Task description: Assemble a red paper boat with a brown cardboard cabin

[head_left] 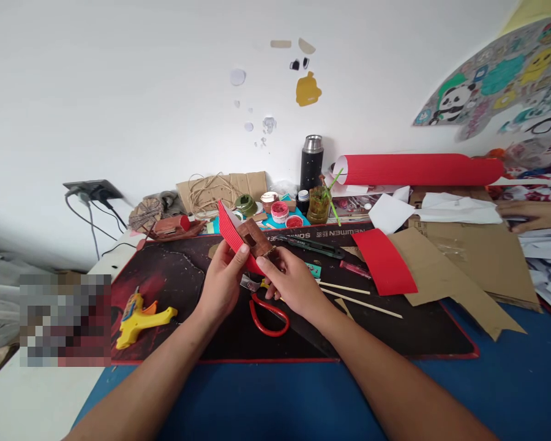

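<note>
Between my hands, above the dark mat, is a small brown painted piece (257,237) with a square opening in it. A folded piece of red corrugated paper (231,231) lies against its left side. My left hand (220,285) is closed on the red paper, thumb on top. My right hand (291,275) grips the brown piece's lower right end, with its thumb near the paper's lower edge; some fingers are hidden. Just below my hands lie the red-handled scissors (270,331), their blades partly covered.
A yellow glue gun (142,318) lies left on the mat (188,343). Right are a utility knife (310,246), wooden sticks (362,302), red paper (386,262) and cardboard (491,263). Paint pots (280,212) and a black thermos (311,165) stand behind. Another person's hand (537,215) rests far right.
</note>
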Demonstrator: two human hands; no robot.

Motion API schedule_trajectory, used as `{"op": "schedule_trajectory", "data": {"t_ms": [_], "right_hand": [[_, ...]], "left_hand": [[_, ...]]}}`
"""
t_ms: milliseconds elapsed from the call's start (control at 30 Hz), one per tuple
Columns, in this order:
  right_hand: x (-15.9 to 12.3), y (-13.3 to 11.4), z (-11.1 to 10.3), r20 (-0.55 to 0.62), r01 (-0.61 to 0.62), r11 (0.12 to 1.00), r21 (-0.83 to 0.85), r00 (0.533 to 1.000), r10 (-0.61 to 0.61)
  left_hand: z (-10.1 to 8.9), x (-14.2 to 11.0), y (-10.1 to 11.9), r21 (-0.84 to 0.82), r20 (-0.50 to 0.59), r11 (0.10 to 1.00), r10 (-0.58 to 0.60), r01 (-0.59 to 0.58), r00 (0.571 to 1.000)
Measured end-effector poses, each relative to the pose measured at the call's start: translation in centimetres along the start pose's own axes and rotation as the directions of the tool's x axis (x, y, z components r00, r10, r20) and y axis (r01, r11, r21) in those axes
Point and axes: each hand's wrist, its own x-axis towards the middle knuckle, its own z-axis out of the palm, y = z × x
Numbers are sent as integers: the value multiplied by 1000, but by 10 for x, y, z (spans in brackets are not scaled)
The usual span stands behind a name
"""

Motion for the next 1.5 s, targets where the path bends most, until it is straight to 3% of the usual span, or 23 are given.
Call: {"op": "schedule_trajectory", "data": {"t_ms": [233, 600, 1100, 1267, 1367, 1500], "right_hand": [[0, -3, -1, 4, 3, 1000, -10, 1000, -3], [-1, -7, -3, 25, 39, 999, -34, 999, -39], [2, -5, -3, 94, -10, 999, 39, 996, 6], [0, -8, -1, 159, 2, 993, 120, 987, -21], [1, -7, -1, 114, -6, 990, 142, 993, -10], [2, -8, -2, 36, 9, 990, 138, 999, -14]], "left_hand": [[1, 0, 1, -84, -26, 996, -44, 41, 999], [2, -2, 6, -27, -8, 998, 55, -55, 998], [-4, 3, 0, -34, 21, 999, -5, 6, 1000], [-8, 12, 8, -205, -82, 971, -141, 122, 987], [-7, 17, 14, -255, -101, 932, -291, 258, 951], [-5, 18, 20, -259, -50, 887, -408, 383, 912]]}}
